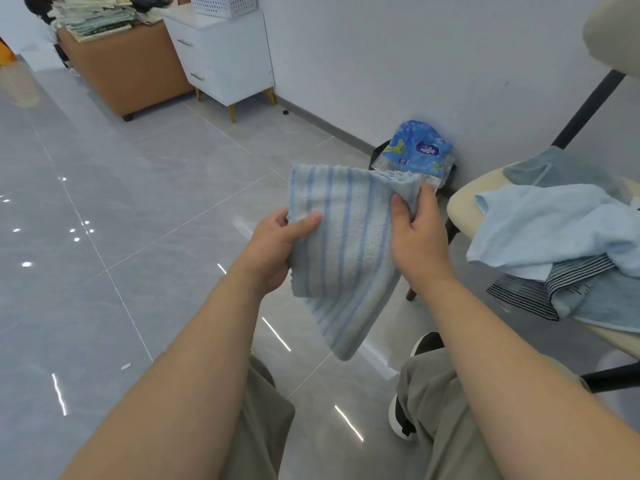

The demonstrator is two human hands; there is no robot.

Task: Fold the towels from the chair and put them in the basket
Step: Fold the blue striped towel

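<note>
A white towel with blue stripes (346, 247) hangs folded in the air in front of me. My left hand (277, 247) pinches its left edge, thumb on top. My right hand (419, 237) grips its upper right corner, where the layers bunch together. To the right stands a cream chair (460, 199) with a heap of towels on its seat: a light blue one (554, 230) on top, a dark striped one (540, 289) and a blue-grey one (561, 168) behind. A white perforated basket (223, 3) sits on the white cabinet at the far top.
A blue plastic pack (419, 150) rests on a small black bin by the wall. A white drawer cabinet (225, 53) and a brown box (128, 71) with stacked papers stand at the back. Glossy grey floor tiles spread out to the left. My knees and a shoe show below.
</note>
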